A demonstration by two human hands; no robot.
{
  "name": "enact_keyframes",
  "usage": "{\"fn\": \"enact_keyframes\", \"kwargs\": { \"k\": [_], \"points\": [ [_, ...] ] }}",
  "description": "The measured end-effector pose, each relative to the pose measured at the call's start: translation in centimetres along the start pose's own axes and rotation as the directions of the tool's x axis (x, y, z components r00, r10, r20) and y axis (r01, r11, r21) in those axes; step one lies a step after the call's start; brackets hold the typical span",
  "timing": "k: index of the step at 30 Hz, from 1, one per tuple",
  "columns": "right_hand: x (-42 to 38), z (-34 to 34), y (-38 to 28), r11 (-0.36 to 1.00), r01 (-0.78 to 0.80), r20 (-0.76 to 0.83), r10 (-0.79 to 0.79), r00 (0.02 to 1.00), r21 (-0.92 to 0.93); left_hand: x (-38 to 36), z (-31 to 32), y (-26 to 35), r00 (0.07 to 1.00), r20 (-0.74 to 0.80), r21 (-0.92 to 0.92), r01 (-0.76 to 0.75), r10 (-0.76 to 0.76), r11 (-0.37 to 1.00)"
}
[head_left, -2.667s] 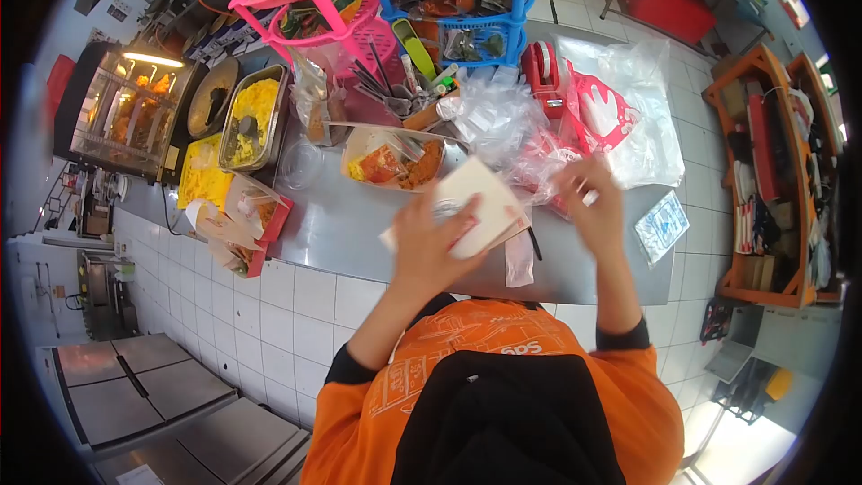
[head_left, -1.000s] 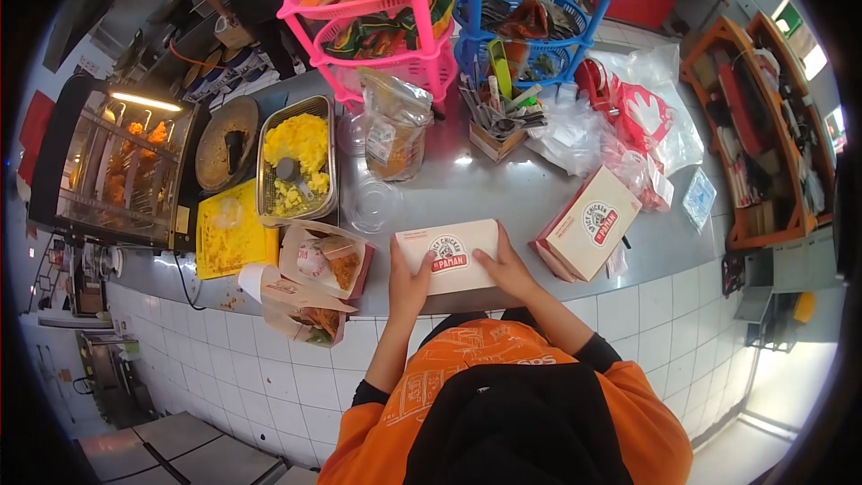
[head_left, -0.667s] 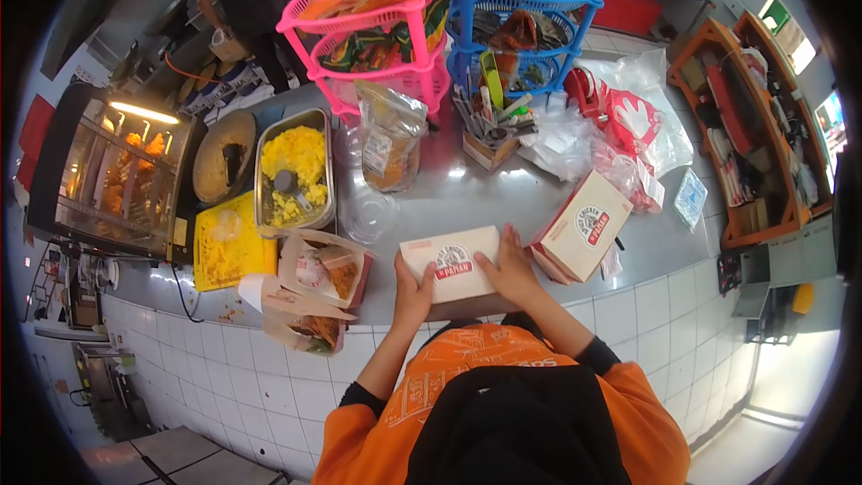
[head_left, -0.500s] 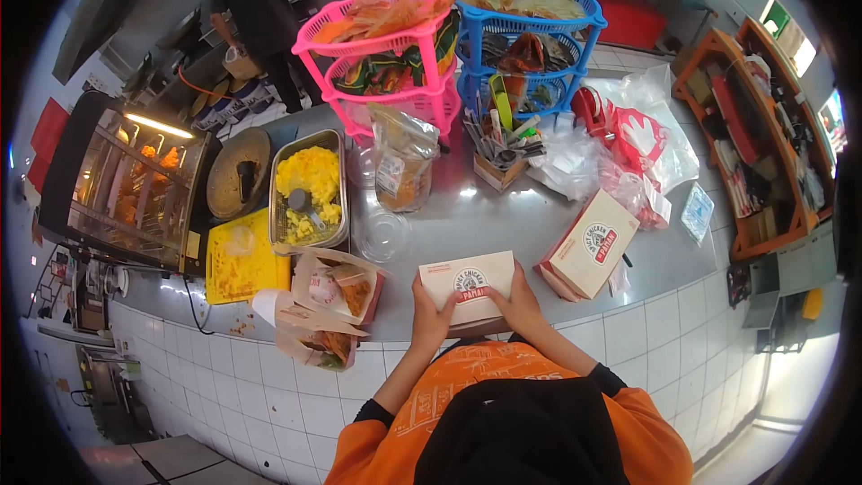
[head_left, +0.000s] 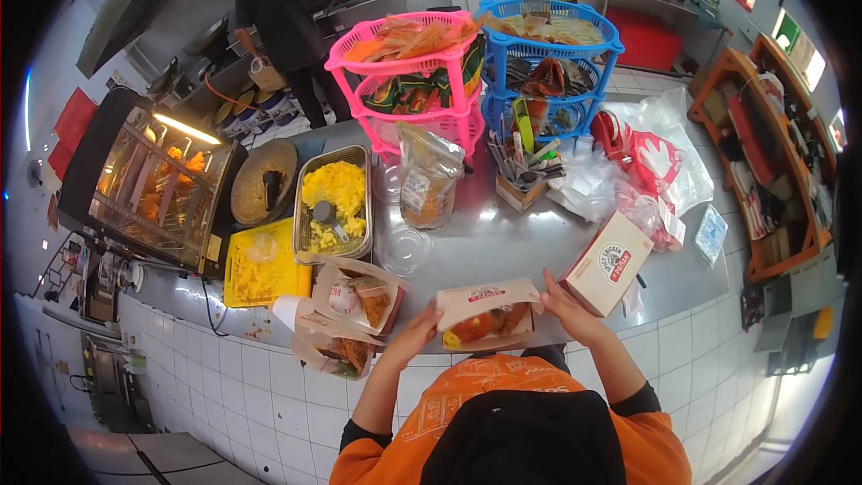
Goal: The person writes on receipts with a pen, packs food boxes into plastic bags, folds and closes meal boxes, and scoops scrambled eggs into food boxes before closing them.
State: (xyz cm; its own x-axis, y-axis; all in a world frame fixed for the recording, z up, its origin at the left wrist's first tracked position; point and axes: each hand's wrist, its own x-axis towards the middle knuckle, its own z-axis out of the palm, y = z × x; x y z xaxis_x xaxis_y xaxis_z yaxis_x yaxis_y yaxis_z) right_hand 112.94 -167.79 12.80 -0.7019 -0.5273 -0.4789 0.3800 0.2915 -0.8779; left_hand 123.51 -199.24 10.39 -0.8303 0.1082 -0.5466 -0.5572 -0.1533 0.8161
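In front of me at the counter's near edge is a white cardboard food box [head_left: 489, 295] with red print. Its lid is partly raised, and orange-red and yellow food [head_left: 489, 327] shows through the gap. My left hand [head_left: 413, 332] pinches the left corner of the lid, and my right hand [head_left: 573, 316] grips the right corner. A second, closed food box [head_left: 606, 265] stands just beyond my right hand. Left of my left hand are two open boxes, one with wrapped food and fried chicken [head_left: 359, 301], the other [head_left: 337, 346] with fried food and greens.
On the steel counter [head_left: 467, 247] sit a yellow cutting board [head_left: 265, 265], a metal tray of yellow food [head_left: 332, 202], a stone mortar [head_left: 265, 184] and a clear plastic lid [head_left: 404, 251]. Pink [head_left: 404, 63] and blue basket racks [head_left: 552, 27] stand behind. A person [head_left: 287, 27] works at the back.
The box lid has come up, and the food inside now shows. My hands have moved apart from the box front to the lid's two corners. The camera view has shifted slightly.
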Motion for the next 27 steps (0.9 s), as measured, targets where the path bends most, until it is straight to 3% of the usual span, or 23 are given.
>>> {"fn": "enact_keyframes", "kwargs": {
  "k": [2, 3, 5, 7, 8, 9, 11, 12, 14, 15, 17, 20, 23, 24, 27],
  "points": [
    [-1.5, 1.0, -2.1, 0.997, -0.08, 0.083, 0.081, 0.993, -0.009, 0.8, -0.3, -1.7, 0.992, 0.114, 0.064, -0.07, 0.062, 0.996],
    [-1.1, 1.3, -1.0, 0.983, -0.065, 0.059, 0.076, 0.995, -0.173, 0.4, 0.3, -1.4, 0.998, 0.058, 0.338, -0.048, 0.031, 0.94],
    [0.0, 2.5, 2.7, 0.875, -0.033, 0.017, 0.047, 0.999, -0.483, 0.0, 2.0, -0.6, 0.997, -0.072, 0.731, 0.034, 0.027, 0.681],
    [0.8, 4.7, 3.6, 0.814, -0.017, -0.125, -0.069, 0.99, -0.581, 0.6, 3.7, -0.5, 0.978, -0.201, 0.887, 0.155, 0.06, 0.435],
    [2.2, 6.0, 4.9, 0.743, -0.035, -0.199, -0.133, 0.971, -0.669, 0.9, 4.3, -0.6, 0.962, -0.259, 0.917, 0.216, 0.087, 0.336],
    [2.9, 6.5, 5.7, 0.661, -0.065, -0.263, -0.204, 0.943, -0.747, 1.5, 4.2, -1.9, 0.951, -0.261, 0.903, 0.18, 0.166, 0.39],
    [2.2, 6.0, 5.5, 0.417, 0.019, -0.179, -0.43, 0.885, -0.909, 2.9, 3.4, -5.6, 0.906, -0.276, 0.869, 0.093, 0.32, 0.486],
    [1.9, 5.7, 5.2, 0.276, 0.046, -0.113, -0.532, 0.839, -0.96, 3.0, 3.3, -5.3, 0.869, -0.2, 0.928, 0.021, 0.452, 0.371],
    [0.8, 4.2, 3.0, 0.179, 0.264, 0.143, -0.5, 0.854, -0.948, 2.3, 3.4, -4.9, 0.759, -0.01, 0.99, -0.082, 0.651, 0.111],
    [0.6, 3.5, 1.8, 0.131, 0.372, 0.27, -0.477, 0.836, -0.919, 2.1, 3.1, -4.4, 0.782, 0.089, 0.978, -0.185, 0.618, 0.094],
    [1.0, 2.8, 0.4, 0.146, 0.453, 0.36, -0.418, 0.834, -0.88, 2.0, 1.9, -2.4, 0.785, 0.287, 0.92, -0.386, 0.549, 0.072],
    [1.5, 2.7, -0.3, 0.171, 0.507, 0.432, -0.342, 0.834, -0.845, 1.5, 2.1, 0.2, 0.843, 0.336, 0.937, -0.346, 0.42, -0.055],
    [2.3, 2.2, 0.8, 0.135, 0.544, 0.496, -0.275, 0.824, -0.828, 2.7, 1.7, -1.0, 0.833, 0.392, 0.918, -0.385, 0.391, -0.101],
    [2.1, 2.2, 0.8, 0.117, 0.56, 0.521, -0.251, 0.816, -0.82, 2.7, 1.7, -1.2, 0.835, 0.422, 0.902, -0.426, 0.353, -0.07],
    [1.0, 1.7, -0.1, 0.255, 0.579, 0.574, -0.101, 0.812, -0.774, 2.9, 1.4, -1.2, 0.822, 0.513, 0.843, -0.536, 0.248, 0.031]
  ]
}}
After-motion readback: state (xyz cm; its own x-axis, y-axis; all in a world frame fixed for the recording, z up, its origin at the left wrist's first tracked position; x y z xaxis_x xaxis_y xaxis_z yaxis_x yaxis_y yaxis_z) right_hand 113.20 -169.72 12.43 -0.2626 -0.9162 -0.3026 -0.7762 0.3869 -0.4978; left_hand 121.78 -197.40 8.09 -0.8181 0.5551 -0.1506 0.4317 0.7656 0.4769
